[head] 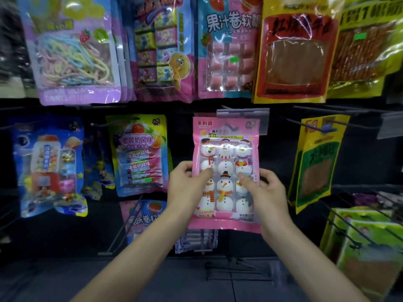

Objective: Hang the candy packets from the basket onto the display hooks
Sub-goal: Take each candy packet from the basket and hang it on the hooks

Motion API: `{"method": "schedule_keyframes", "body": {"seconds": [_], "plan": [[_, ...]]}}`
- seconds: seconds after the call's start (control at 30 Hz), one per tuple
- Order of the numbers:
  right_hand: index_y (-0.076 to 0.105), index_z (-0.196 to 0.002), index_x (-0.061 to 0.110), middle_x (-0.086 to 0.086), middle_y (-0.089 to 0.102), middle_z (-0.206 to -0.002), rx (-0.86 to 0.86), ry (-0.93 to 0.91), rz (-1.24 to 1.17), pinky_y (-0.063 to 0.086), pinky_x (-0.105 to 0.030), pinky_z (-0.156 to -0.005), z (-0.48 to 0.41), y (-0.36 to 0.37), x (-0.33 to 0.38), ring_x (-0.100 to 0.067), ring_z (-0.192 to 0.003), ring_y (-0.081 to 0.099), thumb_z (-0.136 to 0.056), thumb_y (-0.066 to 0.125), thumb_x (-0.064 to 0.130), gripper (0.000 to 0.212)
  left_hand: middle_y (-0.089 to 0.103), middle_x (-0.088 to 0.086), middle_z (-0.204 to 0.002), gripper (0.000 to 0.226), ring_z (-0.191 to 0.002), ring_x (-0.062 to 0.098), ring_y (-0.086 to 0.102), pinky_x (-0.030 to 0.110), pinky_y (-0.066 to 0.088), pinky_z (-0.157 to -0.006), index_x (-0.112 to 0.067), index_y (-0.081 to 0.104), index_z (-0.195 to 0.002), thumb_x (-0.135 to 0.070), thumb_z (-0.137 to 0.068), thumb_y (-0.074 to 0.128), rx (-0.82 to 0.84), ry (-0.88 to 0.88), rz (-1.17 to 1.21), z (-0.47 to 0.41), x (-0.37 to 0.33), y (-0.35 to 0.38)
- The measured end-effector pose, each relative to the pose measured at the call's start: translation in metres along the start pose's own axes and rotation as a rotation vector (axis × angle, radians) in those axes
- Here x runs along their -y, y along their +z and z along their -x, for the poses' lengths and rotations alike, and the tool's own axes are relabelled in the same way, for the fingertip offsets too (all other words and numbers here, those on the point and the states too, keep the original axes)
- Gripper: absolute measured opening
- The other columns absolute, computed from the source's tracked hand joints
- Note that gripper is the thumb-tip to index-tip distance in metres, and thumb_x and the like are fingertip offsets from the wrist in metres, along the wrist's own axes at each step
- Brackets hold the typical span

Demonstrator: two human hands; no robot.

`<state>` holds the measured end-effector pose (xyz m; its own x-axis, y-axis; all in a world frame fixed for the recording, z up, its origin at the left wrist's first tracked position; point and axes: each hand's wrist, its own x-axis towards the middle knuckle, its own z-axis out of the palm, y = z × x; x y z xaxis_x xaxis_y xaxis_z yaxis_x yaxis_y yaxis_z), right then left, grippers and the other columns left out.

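A pink candy packet [226,153] printed with snowmen is upright in front of the dark display wall, at the centre of the view. My left hand [185,186] grips its left edge, thumb on the front. My right hand [266,192] grips its right edge the same way. The packet's top sits just under a clear price-tag holder [243,113] at the tip of a display hook. Whether the hook passes through the packet's hole cannot be told. The basket is out of view.
Hanging packets fill the wall: pastel noodle candy [74,53] top left, a blue packet [50,166] at left, a yellow-green one [139,153] beside my left hand, yellow snack bags [316,162] at right. Bare hooks [124,227] jut out below. Grey floor lies underneath.
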<state>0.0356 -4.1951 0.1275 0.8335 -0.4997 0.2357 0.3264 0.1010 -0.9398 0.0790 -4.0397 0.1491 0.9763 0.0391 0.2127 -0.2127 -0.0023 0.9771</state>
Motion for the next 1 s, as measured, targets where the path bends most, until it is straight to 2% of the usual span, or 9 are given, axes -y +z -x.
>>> {"method": "schedule_keyframes", "body": {"seconds": [0.1, 0.2, 0.37, 0.43, 0.53, 0.6, 0.77, 0.9, 1.0], "plan": [[0.063, -0.111, 0.022, -0.003, 0.081, -0.094, -0.022, 0.024, 0.027, 0.066, -0.043, -0.066, -0.020, 0.009, -0.004, -0.022, -0.076, 0.080, -0.092, 0.080, 0.020, 0.026, 0.077, 0.001, -0.092, 0.015, -0.085, 0.024, 0.076, 0.051, 0.064, -0.081, -0.024, 0.067, -0.102, -0.021, -0.091, 0.077, -0.025, -0.010, -0.003, -0.021, 0.003, 0.006], [0.063, -0.111, 0.023, -0.004, 0.080, -0.097, -0.055, 0.010, 0.085, 0.066, -0.051, -0.075, -0.043, 0.016, -0.011, -0.024, -0.081, 0.079, -0.091, 0.081, 0.022, 0.027, 0.075, -0.001, -0.093, 0.017, -0.085, 0.019, 0.074, 0.046, 0.063, -0.083, -0.022, 0.067, -0.105, -0.023, -0.092, 0.077, -0.041, -0.016, -0.037, -0.044, 0.008, 0.012], [0.063, -0.102, 0.027, -0.002, 0.076, -0.097, -0.110, -0.037, 0.256, 0.064, -0.051, -0.082, -0.081, 0.024, -0.025, -0.024, -0.086, 0.077, -0.087, 0.083, 0.027, 0.025, 0.072, -0.001, -0.088, 0.021, -0.079, 0.019, 0.071, 0.042, 0.063, -0.079, -0.019, 0.068, -0.106, -0.028, -0.091, 0.079, -0.075, -0.035, -0.109, -0.082, 0.022, 0.028], [0.063, -0.102, 0.025, -0.002, 0.074, -0.098, -0.139, -0.045, 0.326, 0.063, -0.047, -0.080, -0.093, 0.028, -0.030, -0.022, -0.085, 0.074, -0.087, 0.084, 0.029, 0.026, 0.070, -0.003, -0.086, 0.022, -0.074, 0.016, 0.068, 0.038, 0.061, -0.071, -0.019, 0.066, -0.106, -0.029, -0.091, 0.079, -0.090, -0.039, -0.148, -0.093, 0.025, 0.033], [0.063, -0.109, 0.019, -0.003, 0.069, -0.101, -0.186, -0.085, 0.435, 0.052, -0.031, -0.064, -0.107, 0.033, -0.037, -0.014, -0.081, 0.066, -0.088, 0.082, 0.033, 0.032, 0.065, -0.009, -0.083, 0.022, -0.067, 0.008, 0.062, 0.027, 0.046, -0.055, -0.025, 0.061, -0.106, -0.031, -0.093, 0.078, -0.117, -0.014, -0.203, -0.105, 0.031, 0.039], [0.062, -0.112, 0.017, -0.002, 0.068, -0.100, -0.210, -0.108, 0.480, 0.045, -0.027, -0.060, -0.116, 0.036, -0.040, -0.011, -0.079, 0.063, -0.088, 0.082, 0.033, 0.035, 0.065, -0.009, -0.083, 0.024, -0.068, 0.008, 0.062, 0.027, 0.046, -0.055, -0.026, 0.059, -0.108, -0.030, -0.093, 0.077, -0.126, 0.019, -0.234, -0.111, 0.034, 0.041], [0.058, -0.109, 0.019, 0.007, 0.063, -0.086, -0.230, -0.099, 0.546, 0.047, -0.033, -0.066, -0.133, 0.042, -0.049, -0.009, -0.074, 0.060, -0.088, 0.082, 0.037, 0.036, 0.069, -0.004, -0.087, 0.023, -0.076, 0.018, 0.069, 0.035, 0.059, -0.068, -0.025, 0.060, -0.111, -0.030, -0.094, 0.076, -0.129, 0.059, -0.313, -0.126, 0.039, 0.042], [0.058, -0.105, 0.020, 0.001, 0.066, -0.094, -0.233, -0.097, 0.554, 0.048, -0.033, -0.070, -0.141, 0.046, -0.052, -0.019, -0.083, 0.064, -0.087, 0.082, 0.041, 0.036, 0.069, -0.004, -0.089, 0.022, -0.078, 0.018, 0.069, 0.033, 0.056, -0.066, -0.025, 0.060, -0.110, -0.034, -0.095, 0.074, -0.120, 0.113, -0.371, -0.134, 0.045, 0.042], [0.059, -0.102, 0.019, 0.002, 0.066, -0.090, -0.213, -0.109, 0.549, 0.046, -0.032, -0.068, -0.146, 0.045, -0.053, -0.013, -0.077, 0.062, -0.086, 0.082, 0.041, 0.035, 0.069, -0.004, -0.088, 0.022, -0.078, 0.019, 0.069, 0.032, 0.055, -0.065, -0.027, 0.059, -0.107, -0.035, -0.095, 0.075, -0.137, 0.117, -0.379, -0.139, 0.046, 0.042]]}}
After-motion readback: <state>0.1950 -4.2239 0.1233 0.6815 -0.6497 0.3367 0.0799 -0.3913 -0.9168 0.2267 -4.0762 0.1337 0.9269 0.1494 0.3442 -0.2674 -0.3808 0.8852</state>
